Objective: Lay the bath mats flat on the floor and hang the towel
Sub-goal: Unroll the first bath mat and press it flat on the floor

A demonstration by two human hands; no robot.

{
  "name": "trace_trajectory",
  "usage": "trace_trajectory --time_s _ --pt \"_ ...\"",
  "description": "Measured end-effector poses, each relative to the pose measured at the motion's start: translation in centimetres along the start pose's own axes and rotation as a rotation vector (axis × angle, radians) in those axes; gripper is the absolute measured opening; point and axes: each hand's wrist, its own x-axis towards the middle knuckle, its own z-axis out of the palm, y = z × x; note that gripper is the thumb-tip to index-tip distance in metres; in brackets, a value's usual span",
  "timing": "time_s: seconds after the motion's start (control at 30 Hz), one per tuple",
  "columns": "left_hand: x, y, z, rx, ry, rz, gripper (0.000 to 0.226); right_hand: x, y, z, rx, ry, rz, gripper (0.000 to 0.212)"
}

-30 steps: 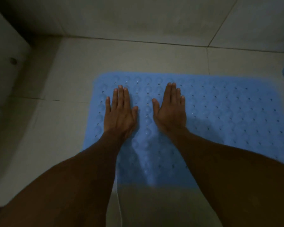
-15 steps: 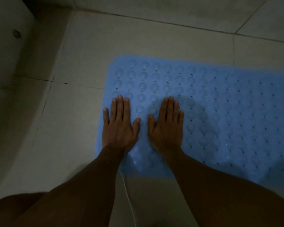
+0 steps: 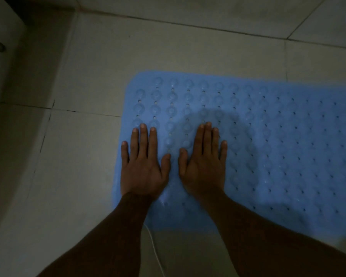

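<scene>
The tiled floor (image 3: 84,156) lies bare at my left. My left hand (image 3: 143,168) rests palm down, fingers straight, on the near left corner of the blue bath mat (image 3: 278,146), little finger at the mat's edge. Just beside it my right hand (image 3: 205,166) presses flat the same way, thumbs close but apart. Neither hand grips anything. I judge this the flattening step. Next I should smooth rightward along the dimpled mat, then find the towel, which is out of view. No container shows.
</scene>
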Motion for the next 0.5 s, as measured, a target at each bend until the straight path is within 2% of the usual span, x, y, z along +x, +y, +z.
trace_trajectory --time_s 0.13,0.23,0.3,0.5 --pt "-0.2 0.3 0.2 0.024 0.035 -0.018 0.073 -0.2 0.1 0.2 0.074 0.012 -0.011 0.073" --pt "-0.5 0.6 -0.4 0.032 -0.006 -0.023 0.074 -0.4 0.3 -0.3 0.118 0.040 -0.008 0.071" --pt "-0.8 0.8 -1.2 0.042 -0.042 -0.051 0.074 -0.8 0.6 -1.2 0.091 -0.016 -0.042 0.074" --pt "-4.8 4.9 -3.2 0.071 0.009 -0.027 0.072 -3.5 5.7 -4.8 0.114 -0.022 -0.023 0.073"
